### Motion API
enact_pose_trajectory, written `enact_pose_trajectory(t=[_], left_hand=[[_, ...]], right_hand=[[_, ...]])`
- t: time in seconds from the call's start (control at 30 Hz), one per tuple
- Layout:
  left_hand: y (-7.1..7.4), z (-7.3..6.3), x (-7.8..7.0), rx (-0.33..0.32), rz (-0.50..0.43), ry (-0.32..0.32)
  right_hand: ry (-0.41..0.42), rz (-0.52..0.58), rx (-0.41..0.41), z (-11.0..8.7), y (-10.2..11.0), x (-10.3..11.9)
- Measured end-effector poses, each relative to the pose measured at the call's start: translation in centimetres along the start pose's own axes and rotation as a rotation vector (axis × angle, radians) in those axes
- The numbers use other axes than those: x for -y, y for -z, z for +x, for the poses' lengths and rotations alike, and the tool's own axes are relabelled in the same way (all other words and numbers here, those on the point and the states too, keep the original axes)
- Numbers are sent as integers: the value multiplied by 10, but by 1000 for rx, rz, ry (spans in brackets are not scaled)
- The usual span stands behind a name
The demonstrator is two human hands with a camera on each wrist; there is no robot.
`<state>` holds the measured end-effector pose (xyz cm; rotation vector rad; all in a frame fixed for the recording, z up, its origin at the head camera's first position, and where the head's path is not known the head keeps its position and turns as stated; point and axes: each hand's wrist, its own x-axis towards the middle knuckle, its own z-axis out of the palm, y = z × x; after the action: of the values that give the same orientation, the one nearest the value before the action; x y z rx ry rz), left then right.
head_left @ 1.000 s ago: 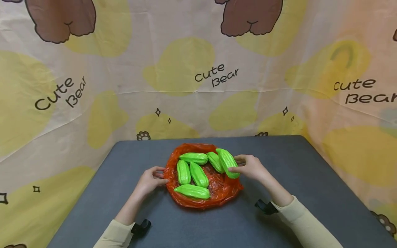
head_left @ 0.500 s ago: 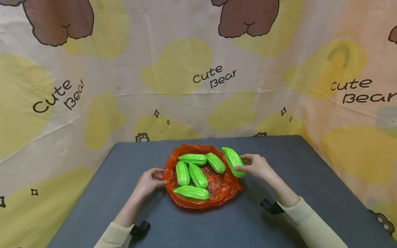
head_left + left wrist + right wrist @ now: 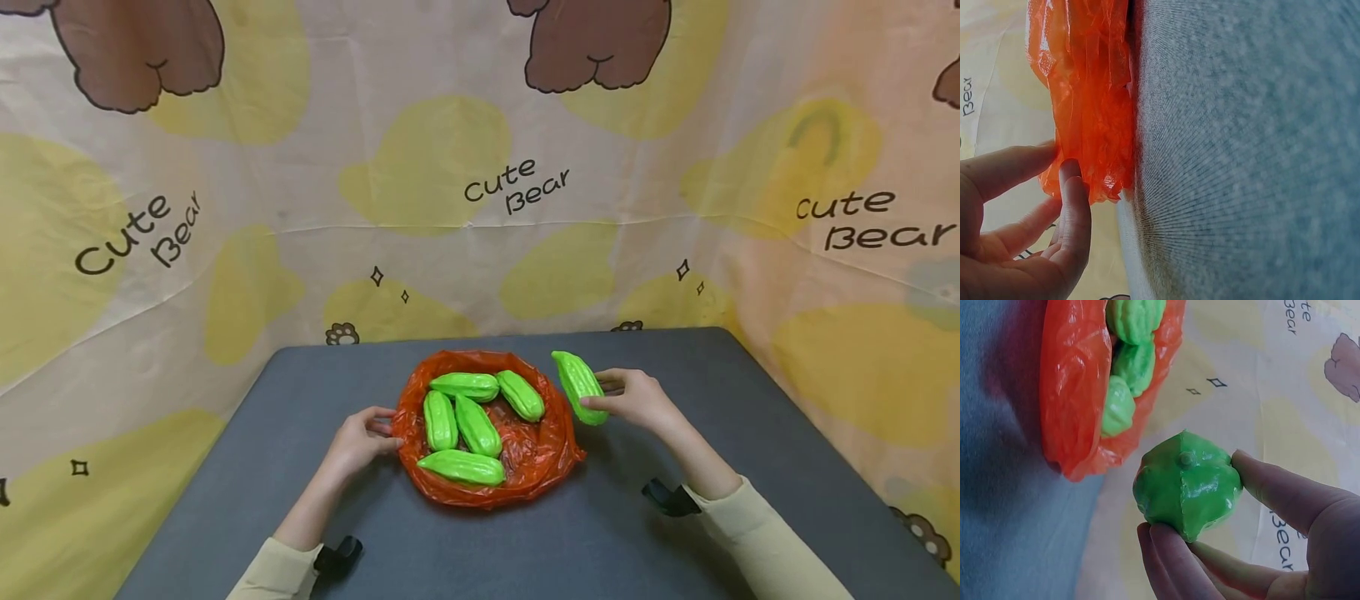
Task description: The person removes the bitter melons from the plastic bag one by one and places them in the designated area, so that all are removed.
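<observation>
A red plastic bag [image 3: 491, 497], its rim rolled open into a bowl shape, sits on the table with several bright green bitter melons [image 3: 463, 467] inside. My left hand [image 3: 356, 442] pinches the bag's left side; in the left wrist view its fingertips [image 3: 1072, 181] lie on the crinkled plastic [image 3: 1094, 112]. Just right of the bag, my right hand [image 3: 636, 398] holds one bitter melon [image 3: 579, 387] in the air, pointed end up and tilted left. The right wrist view shows this melon's ridged blunt end [image 3: 1197, 494] between thumb and fingers.
The dark grey table [image 3: 480, 558] reaches back to a hanging cloth [image 3: 420, 167] printed with bears and lettering, which also rises on both sides. Black wrist straps [image 3: 670, 498] are worn at both cream sleeves.
The right hand has carried the bitter melon rightward, from over the bag's right rim to outside it. The left hand stays at the bag, and the head view has shifted slightly.
</observation>
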<state>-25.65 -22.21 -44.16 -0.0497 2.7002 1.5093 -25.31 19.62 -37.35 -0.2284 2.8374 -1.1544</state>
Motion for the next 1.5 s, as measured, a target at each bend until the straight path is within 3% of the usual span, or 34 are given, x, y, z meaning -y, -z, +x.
enact_pose_trajectory(t=[0.47,1.5], left_hand=[[0,0,-2,1,15,-13],[0,-1,0,10,71,-16]], right_hand=[[-21,-23,-18,-5,15,-9],[-88,-33,-27,-13,26,-33]])
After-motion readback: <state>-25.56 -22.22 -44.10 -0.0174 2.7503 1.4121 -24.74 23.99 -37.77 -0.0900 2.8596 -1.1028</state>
